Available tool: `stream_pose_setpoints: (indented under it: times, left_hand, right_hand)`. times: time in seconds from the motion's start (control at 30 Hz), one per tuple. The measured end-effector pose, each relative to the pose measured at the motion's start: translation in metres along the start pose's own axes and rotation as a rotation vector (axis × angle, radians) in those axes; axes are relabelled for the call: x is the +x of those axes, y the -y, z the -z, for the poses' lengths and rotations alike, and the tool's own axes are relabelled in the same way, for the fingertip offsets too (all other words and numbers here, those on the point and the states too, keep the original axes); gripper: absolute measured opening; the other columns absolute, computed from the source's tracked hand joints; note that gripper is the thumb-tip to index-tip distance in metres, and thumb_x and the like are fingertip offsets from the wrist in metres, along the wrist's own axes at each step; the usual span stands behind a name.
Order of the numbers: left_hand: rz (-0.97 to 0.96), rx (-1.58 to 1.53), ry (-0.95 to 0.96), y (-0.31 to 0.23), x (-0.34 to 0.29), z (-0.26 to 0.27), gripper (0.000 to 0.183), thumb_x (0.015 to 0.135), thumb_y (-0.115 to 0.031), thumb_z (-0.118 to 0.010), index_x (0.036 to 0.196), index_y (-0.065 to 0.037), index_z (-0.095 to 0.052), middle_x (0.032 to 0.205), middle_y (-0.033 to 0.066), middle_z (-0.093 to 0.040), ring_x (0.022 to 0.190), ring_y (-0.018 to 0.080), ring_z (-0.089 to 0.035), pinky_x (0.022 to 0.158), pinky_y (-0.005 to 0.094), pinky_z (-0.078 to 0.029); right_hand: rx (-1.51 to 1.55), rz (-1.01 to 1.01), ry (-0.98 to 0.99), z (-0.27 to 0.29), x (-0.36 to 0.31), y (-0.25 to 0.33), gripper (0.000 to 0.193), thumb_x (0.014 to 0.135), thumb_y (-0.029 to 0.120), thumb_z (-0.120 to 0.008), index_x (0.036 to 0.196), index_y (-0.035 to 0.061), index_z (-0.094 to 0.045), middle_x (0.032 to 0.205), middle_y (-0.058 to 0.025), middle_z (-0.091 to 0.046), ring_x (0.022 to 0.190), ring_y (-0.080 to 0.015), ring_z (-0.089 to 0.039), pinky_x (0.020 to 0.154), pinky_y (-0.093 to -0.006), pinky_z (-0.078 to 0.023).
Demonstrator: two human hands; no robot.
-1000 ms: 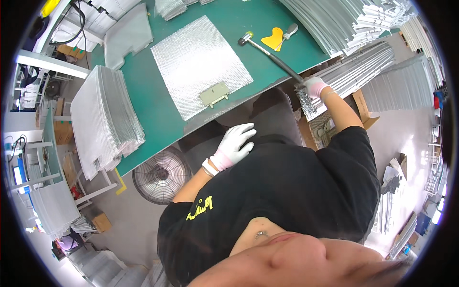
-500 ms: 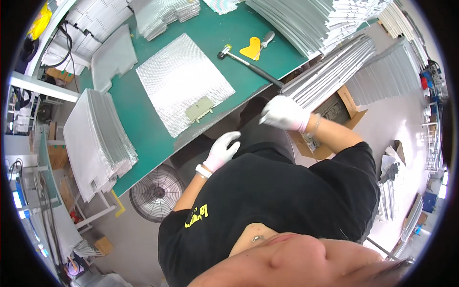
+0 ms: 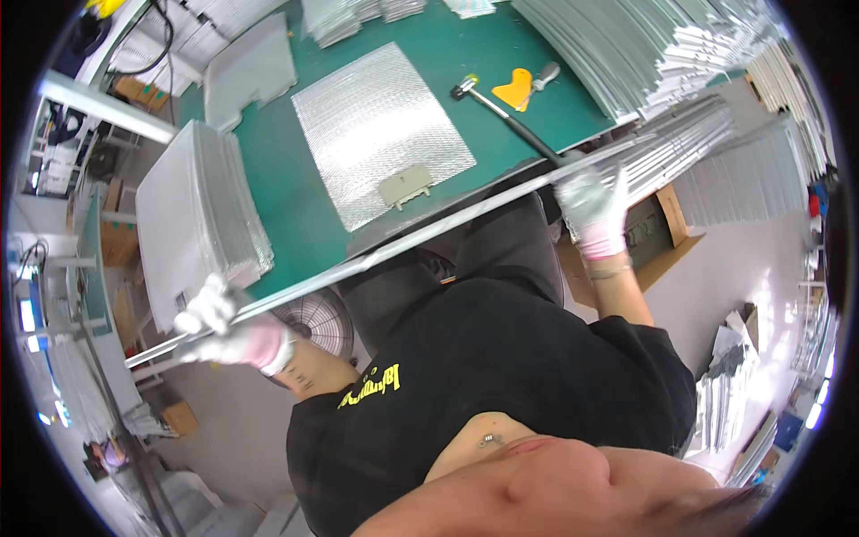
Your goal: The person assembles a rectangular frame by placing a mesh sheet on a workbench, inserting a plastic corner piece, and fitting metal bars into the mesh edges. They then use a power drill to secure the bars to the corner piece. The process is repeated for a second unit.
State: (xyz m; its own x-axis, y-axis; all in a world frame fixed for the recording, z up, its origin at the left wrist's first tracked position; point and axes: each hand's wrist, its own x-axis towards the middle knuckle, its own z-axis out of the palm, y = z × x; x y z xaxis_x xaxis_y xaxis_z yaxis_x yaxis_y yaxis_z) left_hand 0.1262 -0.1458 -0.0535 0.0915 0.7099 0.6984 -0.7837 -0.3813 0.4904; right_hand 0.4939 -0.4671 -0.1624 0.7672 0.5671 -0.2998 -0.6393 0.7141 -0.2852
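Observation:
A long, thin silver metal strip (image 3: pixel 371 260) runs slantwise in front of me, along the near edge of the green-topped table. My left hand (image 3: pixel 217 324), in a white glove, is closed round the strip near its lower left end. Farther along, my gloved right hand (image 3: pixel 591 204) grips it towards the right; motion blurs its fingers a little. Beyond the strip, a silver, finely textured sheet (image 3: pixel 376 125) lies on the table (image 3: pixel 268 192). A small grey-green plate (image 3: pixel 405 186) with little tabs rests on its near edge.
A hammer (image 3: pixel 510 123) lies right of the sheet, beside a yellow scraper (image 3: pixel 513 89) and a grey-handled tool (image 3: pixel 548 73). Stacked metal sheets (image 3: pixel 192 210) stand at the left, more (image 3: pixel 591 49) at the far right. Below are a floor fan (image 3: pixel 318 324) and an open cardboard box (image 3: pixel 673 213).
Both hands, holding nothing before, now grip the long metal strip. My left hand has moved out to the left, my right hand slightly right. The view has shifted a little.

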Motion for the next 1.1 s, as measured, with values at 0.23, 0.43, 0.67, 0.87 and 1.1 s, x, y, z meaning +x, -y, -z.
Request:
stream_pose_setpoints:
  times: [0.23, 0.43, 0.67, 0.87, 1.1]
  left_hand:
    - [0.618, 0.560, 0.266, 0.002, -0.070, 0.023, 0.066, 0.105, -0.055, -0.038, 0.081, 0.002, -0.063, 0.067, 0.0095, -0.065, 0.046, 0.0082, -0.044, 0.044, 0.0224, -0.031]
    - [0.819, 0.325, 0.056, 0.065, -0.145, -0.027, 0.063, 0.103, -0.057, -0.044, 0.083, 0.000, -0.061, 0.064, 0.0072, -0.061, 0.047, 0.0078, -0.044, 0.046, 0.0227, -0.033]
    - [0.119, 1.207, 0.425, 0.060, -0.170, -0.041, 0.068, 0.088, -0.012, -0.068, 0.146, 0.005, -0.035, 0.142, 0.0234, -0.044, 0.134, 0.0367, -0.043, 0.114, 0.0477, -0.033]
    - [1.515, -0.451, -0.221, 0.138, -0.226, -0.088, 0.059, 0.105, -0.035, -0.052, 0.148, 0.000, -0.033, 0.149, 0.0186, -0.043, 0.130, 0.0327, -0.047, 0.111, 0.0440, -0.040]
    - [1.437, -1.372, -0.806, 0.212, -0.161, -0.105, 0.047, 0.107, -0.038, -0.042, 0.140, -0.004, -0.047, 0.144, 0.0194, -0.049, 0.136, 0.0292, -0.045, 0.117, 0.0442, -0.030]
  right_hand:
    - [-0.271, 0.290, 0.628, -0.100, 0.001, 0.093, 0.029, 0.100, 0.029, -0.052, 0.107, 0.0022, -0.059, 0.104, -0.0122, -0.064, 0.101, -0.0267, -0.060, 0.101, -0.0455, -0.045]
    - [-0.538, 0.247, 0.503, -0.156, 0.025, -0.074, 0.027, 0.105, 0.029, -0.051, 0.111, 0.0032, -0.052, 0.102, -0.0099, -0.059, 0.097, -0.0218, -0.060, 0.091, -0.0388, -0.053]
    - [-0.854, -0.231, 0.431, -0.055, 0.117, -0.110, 0.023, 0.102, 0.027, -0.055, 0.097, 0.0055, -0.062, 0.095, -0.0075, -0.065, 0.092, -0.0185, -0.062, 0.084, -0.0366, -0.052]
    - [-1.415, -0.201, 0.505, -0.050, 0.000, -0.109, 0.034, 0.103, 0.025, -0.051, 0.124, -0.0012, -0.058, 0.094, -0.0105, -0.069, 0.088, -0.0197, -0.066, 0.085, -0.0369, -0.052]
    - [-1.185, -0.077, 0.421, 0.005, -0.026, -0.113, 0.061, 0.103, 0.016, -0.049, 0.158, 0.0065, -0.024, 0.081, -0.0057, -0.061, 0.055, -0.0079, -0.048, 0.055, -0.0254, -0.045]
